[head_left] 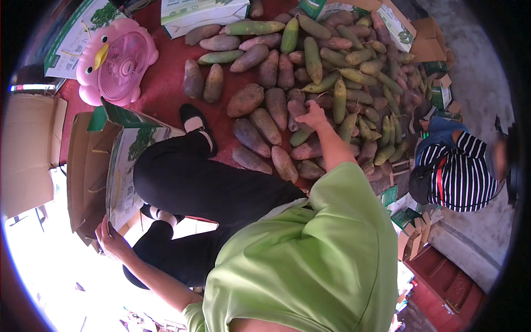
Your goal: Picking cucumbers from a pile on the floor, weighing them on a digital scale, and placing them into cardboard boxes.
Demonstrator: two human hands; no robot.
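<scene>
My right hand (313, 117) reaches into a large heap of long radishes, some green, some purplish red. Its fingers and thumb close on a purplish radish (296, 106) at the heap's near left side; part of the grip is hidden. My left hand (112, 243) is low at the left, its fingers pinching the near edge of an upright cardboard box (123, 182). That box has open flaps and a leafy green picture on its white side. Between my hands, several fat purplish radishes (251, 136) lie on the red floor covering (160, 72) close to my shoe.
A pink animal-shaped fan (119, 62) stands at the far left. A white and green carton (204, 16) sits at the back, and more open cartons (428, 41) edge the heap. At the right, another person in a striped top (462, 174) bends near the heap.
</scene>
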